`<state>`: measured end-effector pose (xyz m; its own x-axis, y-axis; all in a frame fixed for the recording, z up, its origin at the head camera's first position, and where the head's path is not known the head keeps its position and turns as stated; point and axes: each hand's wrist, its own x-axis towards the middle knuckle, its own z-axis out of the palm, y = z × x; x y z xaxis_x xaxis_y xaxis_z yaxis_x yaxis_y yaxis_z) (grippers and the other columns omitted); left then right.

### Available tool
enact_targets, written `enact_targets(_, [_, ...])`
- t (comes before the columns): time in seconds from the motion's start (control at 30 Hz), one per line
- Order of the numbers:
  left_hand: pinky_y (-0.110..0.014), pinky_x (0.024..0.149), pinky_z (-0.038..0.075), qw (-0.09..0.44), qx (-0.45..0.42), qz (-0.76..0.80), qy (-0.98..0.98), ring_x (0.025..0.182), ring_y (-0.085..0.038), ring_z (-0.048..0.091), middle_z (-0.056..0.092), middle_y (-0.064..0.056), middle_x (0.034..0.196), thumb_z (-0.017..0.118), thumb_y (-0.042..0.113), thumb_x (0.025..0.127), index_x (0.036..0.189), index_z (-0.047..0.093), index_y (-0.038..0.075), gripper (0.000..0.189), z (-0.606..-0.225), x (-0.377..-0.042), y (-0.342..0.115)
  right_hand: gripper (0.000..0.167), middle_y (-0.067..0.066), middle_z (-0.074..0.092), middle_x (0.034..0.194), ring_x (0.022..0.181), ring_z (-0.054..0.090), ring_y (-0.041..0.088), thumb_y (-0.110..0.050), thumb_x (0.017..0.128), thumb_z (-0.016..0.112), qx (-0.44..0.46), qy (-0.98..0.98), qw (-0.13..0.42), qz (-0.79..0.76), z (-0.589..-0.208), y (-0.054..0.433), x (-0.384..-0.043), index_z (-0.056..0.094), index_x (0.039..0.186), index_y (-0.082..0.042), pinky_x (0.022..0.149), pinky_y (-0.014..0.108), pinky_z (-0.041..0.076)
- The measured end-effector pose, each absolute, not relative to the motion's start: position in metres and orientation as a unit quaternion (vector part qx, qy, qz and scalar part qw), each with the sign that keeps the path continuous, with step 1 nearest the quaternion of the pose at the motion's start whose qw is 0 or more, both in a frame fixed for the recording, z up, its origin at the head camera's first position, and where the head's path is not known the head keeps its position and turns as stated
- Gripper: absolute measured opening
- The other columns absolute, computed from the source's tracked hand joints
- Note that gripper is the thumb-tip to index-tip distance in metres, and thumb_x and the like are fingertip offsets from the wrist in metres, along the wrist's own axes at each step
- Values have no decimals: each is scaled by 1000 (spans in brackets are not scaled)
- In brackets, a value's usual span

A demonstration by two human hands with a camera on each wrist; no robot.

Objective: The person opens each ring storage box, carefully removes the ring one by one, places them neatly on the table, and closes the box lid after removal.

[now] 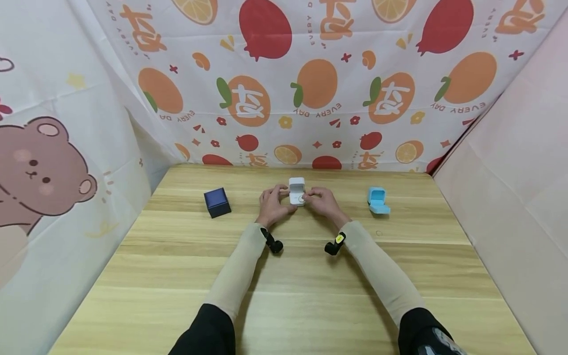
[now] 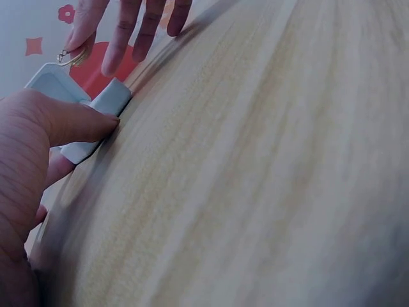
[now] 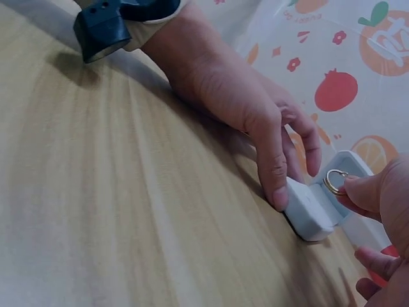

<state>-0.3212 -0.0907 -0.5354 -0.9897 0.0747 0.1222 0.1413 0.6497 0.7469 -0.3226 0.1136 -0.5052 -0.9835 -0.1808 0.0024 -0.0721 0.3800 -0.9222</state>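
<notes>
A white ring box (image 1: 297, 192) stands on the table with its lid raised. My left hand (image 1: 272, 206) holds it from the left; in the left wrist view the thumb (image 2: 83, 123) presses along its base. My right hand (image 1: 325, 202) pinches a gold-coloured ring (image 3: 333, 182) between thumb and forefinger. In the right wrist view the ring is in front of the raised lid, over the box's base (image 3: 310, 214). A small stone-like detail shows on the ring in the left wrist view, where the other right fingers (image 2: 121, 41) extend loosely.
A closed dark blue box (image 1: 217, 202) stands left of the hands. To the right a light blue ring box (image 1: 378, 200) has its lid up. A faint small round outline (image 1: 379, 233) shows on the wooden table (image 1: 310, 296) nearer me. Printed fabric (image 1: 284, 98) hangs behind.
</notes>
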Motion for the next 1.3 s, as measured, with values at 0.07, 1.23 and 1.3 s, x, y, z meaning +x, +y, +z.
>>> enact_targets(0.07, [-52,122,13,41,-58,-415,-907,139,-31,38,68,-1,138,86,36,78,134,52,20,67,-535,-321,-91,23,22,60,142,141,48,39,-21,94,71,-77,833,47,-546,-505,113,-321,76,99,2,124,54,28])
enact_targets(1.23, [-52,122,13,43,-63,-415,-906,139,-32,38,70,-1,135,86,35,78,136,51,19,70,-532,-319,-93,21,13,56,150,145,43,39,-32,93,73,-73,875,54,-475,-508,109,-308,79,97,-12,123,64,19])
enact_targets(1.3, [-52,122,13,46,-65,-413,-907,139,-32,38,70,-1,134,86,35,78,136,51,19,70,-533,-319,-93,22,12,56,149,144,44,38,-33,93,73,-73,877,52,-472,-509,110,-308,80,96,-12,122,64,20])
